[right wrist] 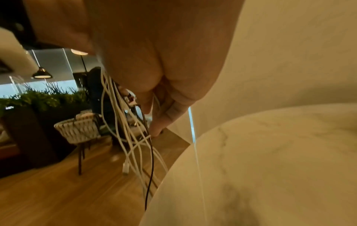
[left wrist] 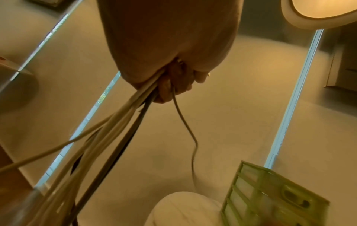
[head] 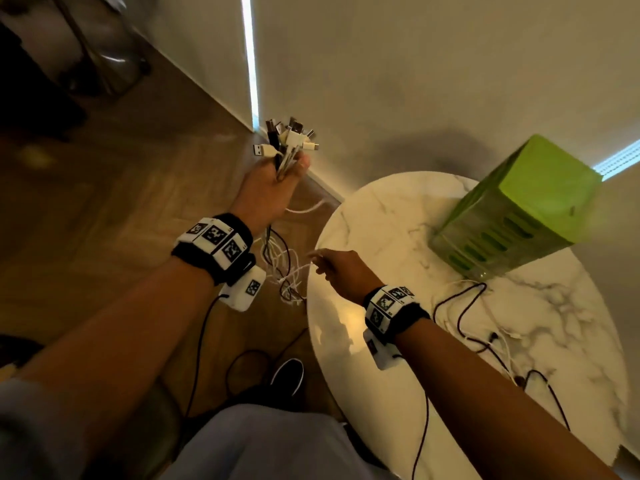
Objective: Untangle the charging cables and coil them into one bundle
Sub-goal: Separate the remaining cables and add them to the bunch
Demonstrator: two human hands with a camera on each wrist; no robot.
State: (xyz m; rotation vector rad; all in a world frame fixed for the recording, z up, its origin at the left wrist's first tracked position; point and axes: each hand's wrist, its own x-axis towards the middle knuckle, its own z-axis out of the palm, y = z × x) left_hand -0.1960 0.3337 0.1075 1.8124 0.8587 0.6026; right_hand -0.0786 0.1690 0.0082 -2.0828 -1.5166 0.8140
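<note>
My left hand (head: 277, 183) is raised beside the table and grips a bunch of white and black charging cables (left wrist: 123, 122) just below their plugs (head: 289, 135), which fan out above the fist. The cable tails (head: 284, 268) hang down past my left wrist in a loose tangle. My right hand (head: 332, 268) reaches over the table's left edge and pinches a white strand (right wrist: 142, 140) of the hanging cables (right wrist: 127, 134) between thumb and fingertips (right wrist: 156, 130).
A round white marble table (head: 398, 341) stands on the right, holding a green slotted basket (head: 512, 209) and a few loose black and white cables (head: 485, 334). Wood floor (head: 121, 202) lies on the left. A woven chair (right wrist: 81, 131) stands farther off.
</note>
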